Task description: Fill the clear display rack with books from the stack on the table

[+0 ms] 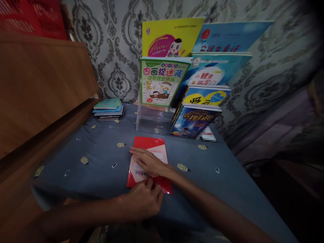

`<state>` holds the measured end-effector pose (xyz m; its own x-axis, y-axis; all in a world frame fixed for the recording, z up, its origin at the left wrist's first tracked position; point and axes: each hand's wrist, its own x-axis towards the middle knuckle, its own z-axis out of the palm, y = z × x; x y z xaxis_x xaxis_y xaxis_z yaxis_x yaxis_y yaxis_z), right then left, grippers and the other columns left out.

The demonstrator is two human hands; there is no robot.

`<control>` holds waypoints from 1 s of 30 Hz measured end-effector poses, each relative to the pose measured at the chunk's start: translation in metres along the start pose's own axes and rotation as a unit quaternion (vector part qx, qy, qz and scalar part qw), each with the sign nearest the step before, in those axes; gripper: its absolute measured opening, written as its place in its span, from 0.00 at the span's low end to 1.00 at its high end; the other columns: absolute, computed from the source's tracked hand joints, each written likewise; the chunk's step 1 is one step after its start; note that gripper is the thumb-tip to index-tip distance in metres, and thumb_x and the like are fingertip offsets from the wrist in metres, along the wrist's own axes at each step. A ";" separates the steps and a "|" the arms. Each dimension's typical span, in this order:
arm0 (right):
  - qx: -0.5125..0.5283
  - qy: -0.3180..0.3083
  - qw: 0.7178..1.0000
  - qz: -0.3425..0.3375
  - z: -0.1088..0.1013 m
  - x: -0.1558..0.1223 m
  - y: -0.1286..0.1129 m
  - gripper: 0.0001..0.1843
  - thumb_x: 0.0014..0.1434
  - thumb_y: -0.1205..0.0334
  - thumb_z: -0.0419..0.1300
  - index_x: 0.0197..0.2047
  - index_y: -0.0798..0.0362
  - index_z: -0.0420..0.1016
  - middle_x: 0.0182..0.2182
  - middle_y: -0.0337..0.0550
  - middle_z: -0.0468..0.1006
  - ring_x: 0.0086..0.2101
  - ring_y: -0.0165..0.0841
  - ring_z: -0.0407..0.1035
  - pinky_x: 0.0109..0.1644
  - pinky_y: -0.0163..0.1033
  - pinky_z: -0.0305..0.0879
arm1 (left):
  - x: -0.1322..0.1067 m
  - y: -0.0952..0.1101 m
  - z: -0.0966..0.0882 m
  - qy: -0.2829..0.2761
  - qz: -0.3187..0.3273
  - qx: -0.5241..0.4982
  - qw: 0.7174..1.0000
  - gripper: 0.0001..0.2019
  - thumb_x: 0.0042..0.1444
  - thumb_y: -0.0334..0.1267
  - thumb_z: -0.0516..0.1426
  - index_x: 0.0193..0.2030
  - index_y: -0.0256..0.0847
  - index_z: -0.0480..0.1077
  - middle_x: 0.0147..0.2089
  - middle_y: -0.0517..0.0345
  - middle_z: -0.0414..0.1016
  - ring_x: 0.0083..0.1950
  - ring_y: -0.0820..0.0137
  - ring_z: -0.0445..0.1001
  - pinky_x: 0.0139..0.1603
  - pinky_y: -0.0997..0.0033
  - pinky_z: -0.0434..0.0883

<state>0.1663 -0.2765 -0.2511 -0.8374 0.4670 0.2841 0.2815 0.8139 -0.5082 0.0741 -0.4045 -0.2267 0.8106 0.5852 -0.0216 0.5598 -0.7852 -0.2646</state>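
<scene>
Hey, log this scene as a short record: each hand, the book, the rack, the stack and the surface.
Left hand: curled over the book's near part; grip unclear
Right hand: laid flat across the book
Book: red and pale, closed, lying flat
Clear rack: behind the book, with upright books in tiers
Small stack of books: left of the rack
Surface: blue patterned tablecloth

Bare forearms (pixel 101 212), slim bare fingers (pixel 139 153)

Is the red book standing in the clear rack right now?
No, the red book lies flat on the blue tablecloth in front of the clear rack, with the right hand across it.
</scene>
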 end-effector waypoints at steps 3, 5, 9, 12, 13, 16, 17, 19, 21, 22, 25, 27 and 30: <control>-0.044 -0.067 0.997 -0.002 0.016 0.021 -0.001 0.28 0.71 0.57 0.49 0.68 0.61 0.61 0.68 0.57 0.61 0.69 0.40 0.52 0.72 0.50 0.52 | -0.001 0.005 0.003 -0.006 -0.023 -0.011 1.000 0.10 0.64 0.31 0.53 0.49 0.30 0.71 0.44 0.40 0.74 0.42 0.57 0.76 0.30 0.65 0.74; -0.067 -0.074 0.995 0.016 0.018 0.029 0.008 0.30 0.71 0.54 0.49 0.69 0.63 0.59 0.70 0.58 0.56 0.70 0.41 0.47 0.73 0.50 0.48 | 0.000 0.004 0.002 -0.022 -0.022 -0.024 0.999 0.11 0.63 0.31 0.54 0.49 0.31 0.71 0.45 0.40 0.74 0.45 0.56 0.76 0.33 0.64 0.75; -0.114 -0.046 0.984 0.129 0.001 0.019 0.036 0.35 0.70 0.49 0.47 0.71 0.64 0.54 0.72 0.60 0.50 0.71 0.44 0.42 0.74 0.52 0.44 | 0.003 -0.002 -0.005 -0.059 -0.005 -0.049 0.997 0.11 0.60 0.30 0.56 0.49 0.31 0.73 0.46 0.41 0.74 0.51 0.51 0.74 0.40 0.58 0.77; -0.152 -0.030 0.963 0.218 -0.015 -0.004 0.049 0.37 0.71 0.49 0.44 0.72 0.68 0.50 0.72 0.62 0.47 0.71 0.44 0.41 0.74 0.50 0.41 | 0.005 -0.003 -0.009 -0.070 -0.006 -0.067 0.995 0.13 0.59 0.30 0.58 0.51 0.31 0.72 0.50 0.40 0.73 0.55 0.49 0.72 0.42 0.57 0.78; -0.166 -0.023 0.956 0.242 -0.019 -0.014 0.051 0.37 0.71 0.49 0.43 0.72 0.69 0.50 0.72 0.62 0.47 0.72 0.44 0.40 0.74 0.49 0.40 | 0.006 -0.003 -0.010 -0.072 -0.008 -0.073 0.995 0.14 0.59 0.30 0.58 0.51 0.32 0.72 0.51 0.40 0.72 0.56 0.49 0.71 0.41 0.58 0.78; -0.205 0.002 0.930 0.305 -0.023 -0.043 0.053 0.38 0.71 0.48 0.41 0.72 0.69 0.51 0.72 0.64 0.47 0.72 0.45 0.39 0.74 0.52 0.39 | 0.010 -0.003 -0.014 -0.084 -0.010 -0.091 0.992 0.12 0.59 0.29 0.57 0.50 0.34 0.73 0.54 0.42 0.71 0.55 0.51 0.71 0.37 0.62 0.78; -0.215 0.012 0.921 0.324 -0.023 -0.053 0.055 0.38 0.70 0.47 0.41 0.72 0.69 0.51 0.72 0.64 0.47 0.72 0.47 0.39 0.73 0.54 0.40 | 0.011 -0.003 -0.015 -0.088 -0.008 -0.092 0.992 0.12 0.59 0.28 0.57 0.49 0.35 0.73 0.54 0.42 0.71 0.54 0.52 0.72 0.36 0.63 0.77; -0.229 0.041 0.907 0.351 -0.022 -0.075 0.058 0.39 0.70 0.44 0.42 0.71 0.66 0.53 0.71 0.65 0.49 0.71 0.50 0.42 0.72 0.59 0.42 | 0.014 -0.006 -0.017 -0.096 0.000 -0.092 0.991 0.12 0.58 0.28 0.57 0.49 0.35 0.73 0.54 0.42 0.70 0.52 0.53 0.72 0.35 0.63 0.77; -0.236 0.077 0.899 0.360 -0.021 -0.097 0.064 0.39 0.69 0.42 0.43 0.71 0.64 0.56 0.70 0.67 0.53 0.70 0.54 0.45 0.70 0.64 0.44 | 0.015 -0.009 -0.018 -0.096 0.013 -0.094 0.991 0.13 0.56 0.28 0.57 0.49 0.34 0.73 0.52 0.42 0.71 0.51 0.53 0.72 0.35 0.62 0.77; -0.237 0.093 0.898 0.359 -0.020 -0.106 0.067 0.39 0.68 0.41 0.44 0.70 0.63 0.57 0.70 0.68 0.54 0.69 0.56 0.47 0.69 0.66 0.46 | 0.015 -0.011 -0.018 -0.095 0.021 -0.096 0.991 0.13 0.56 0.28 0.58 0.49 0.33 0.72 0.51 0.43 0.71 0.50 0.54 0.71 0.35 0.62 0.77; -0.227 0.127 0.902 0.344 -0.017 -0.121 0.075 0.38 0.68 0.42 0.45 0.69 0.63 0.59 0.69 0.68 0.56 0.69 0.57 0.49 0.68 0.67 0.48 | 0.013 -0.010 -0.016 -0.086 0.034 -0.098 0.991 0.11 0.56 0.31 0.58 0.46 0.34 0.73 0.50 0.42 0.71 0.49 0.53 0.71 0.35 0.62 0.76; -0.213 0.129 0.910 0.330 -0.017 -0.118 0.079 0.36 0.69 0.43 0.45 0.69 0.61 0.59 0.69 0.66 0.56 0.69 0.56 0.49 0.68 0.68 0.47 | 0.014 -0.008 -0.012 -0.075 0.031 -0.098 0.992 0.10 0.57 0.31 0.58 0.46 0.34 0.72 0.50 0.41 0.70 0.50 0.53 0.70 0.34 0.63 0.75; -0.192 0.086 0.935 0.286 -0.024 -0.095 0.083 0.34 0.69 0.45 0.47 0.70 0.58 0.60 0.70 0.62 0.56 0.69 0.53 0.48 0.70 0.65 0.45 | 0.023 -0.017 -0.004 -0.050 0.015 -0.117 0.992 0.10 0.61 0.30 0.54 0.49 0.35 0.71 0.49 0.44 0.72 0.49 0.57 0.71 0.36 0.64 0.75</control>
<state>0.2804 -0.2453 -0.3002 -0.4205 0.8853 0.1984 0.8350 0.4632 -0.2970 0.0836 -0.3787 -0.2188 0.8133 0.5684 -0.1241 0.5693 -0.8215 -0.0314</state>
